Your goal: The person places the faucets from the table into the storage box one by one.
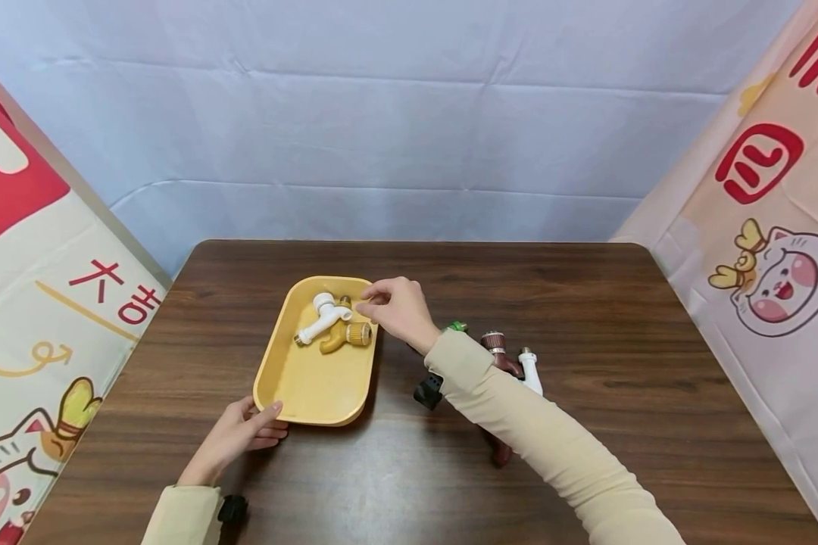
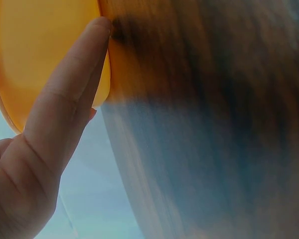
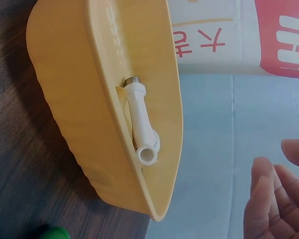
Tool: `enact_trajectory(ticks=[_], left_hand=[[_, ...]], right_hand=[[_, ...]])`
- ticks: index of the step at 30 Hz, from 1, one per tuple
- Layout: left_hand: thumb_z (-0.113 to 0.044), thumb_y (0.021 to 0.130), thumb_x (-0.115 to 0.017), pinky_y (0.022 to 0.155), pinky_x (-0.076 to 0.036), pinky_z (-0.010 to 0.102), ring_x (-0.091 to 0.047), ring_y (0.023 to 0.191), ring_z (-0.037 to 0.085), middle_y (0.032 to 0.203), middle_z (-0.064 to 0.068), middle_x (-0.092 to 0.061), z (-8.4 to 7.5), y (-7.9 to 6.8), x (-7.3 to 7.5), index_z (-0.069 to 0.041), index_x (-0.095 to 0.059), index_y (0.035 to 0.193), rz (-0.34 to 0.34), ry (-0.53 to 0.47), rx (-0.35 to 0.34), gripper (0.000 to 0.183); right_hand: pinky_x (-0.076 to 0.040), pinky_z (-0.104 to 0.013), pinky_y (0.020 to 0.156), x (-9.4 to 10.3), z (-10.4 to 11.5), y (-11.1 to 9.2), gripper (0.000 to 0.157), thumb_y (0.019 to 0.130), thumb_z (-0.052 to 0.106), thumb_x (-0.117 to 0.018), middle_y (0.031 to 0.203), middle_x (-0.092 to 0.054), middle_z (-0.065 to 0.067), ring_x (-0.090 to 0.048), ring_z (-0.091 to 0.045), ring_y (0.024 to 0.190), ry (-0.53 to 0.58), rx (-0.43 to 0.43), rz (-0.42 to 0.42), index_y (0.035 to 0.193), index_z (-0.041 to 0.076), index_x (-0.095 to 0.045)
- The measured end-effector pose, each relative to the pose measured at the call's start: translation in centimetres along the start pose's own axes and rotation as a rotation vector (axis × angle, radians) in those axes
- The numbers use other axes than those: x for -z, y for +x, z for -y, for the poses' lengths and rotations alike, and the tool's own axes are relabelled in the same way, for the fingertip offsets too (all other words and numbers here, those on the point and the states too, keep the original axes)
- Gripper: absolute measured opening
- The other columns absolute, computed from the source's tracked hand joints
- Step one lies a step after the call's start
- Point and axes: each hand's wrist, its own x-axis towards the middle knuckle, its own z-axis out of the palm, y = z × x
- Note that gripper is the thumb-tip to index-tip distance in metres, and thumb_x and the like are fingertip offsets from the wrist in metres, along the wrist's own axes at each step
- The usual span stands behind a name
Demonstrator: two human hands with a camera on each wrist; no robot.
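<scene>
A yellow plastic tray point(image 1: 313, 390) sits left of the table's middle. In it a white tap point(image 1: 326, 318) lies across a mustard-yellow tap point(image 1: 348, 337); both have threaded metal ends. My left hand point(image 1: 241, 433) holds the tray's near left corner, thumb over the rim and the other fingers outside the wall. Over the tray's far right rim hovers my right hand point(image 1: 398, 306), its fingers bent. The right wrist view has a gap between the thumb and fingers point(image 3: 261, 199), with nothing in them, and the white tap point(image 3: 141, 117) resting inside the tray.
Right of the tray, partly behind my right forearm, lie a brown tap point(image 1: 496, 344), another white tap point(image 1: 530, 369) and a green piece point(image 1: 458, 326). The dark wooden table point(image 1: 586, 303) meets a pale cloth backdrop point(image 1: 395, 136). Printed banners stand at both sides.
</scene>
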Motion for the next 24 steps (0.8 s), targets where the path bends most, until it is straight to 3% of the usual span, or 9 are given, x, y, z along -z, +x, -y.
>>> enact_trajectory(ticks=[24], left_hand=[[-0.023, 0.096, -0.049, 0.073, -0.054, 0.038, -0.064, 0.085, 0.03, 0.094, 0.024, -0.063, 0.1, 0.3, 0.1, 0.012, -0.035, 0.123, -0.001, 0.003, -0.007, 0.048]], right_hand=[[-0.048, -0.025, 0.062, 1.8, -0.4, -1.2, 0.02, 0.077, 0.019, -0.073, 0.075, -0.065, 0.0, -0.058, -0.009, 0.066, -0.118, 0.032, -0.017, 0.094, 0.008, -0.071]])
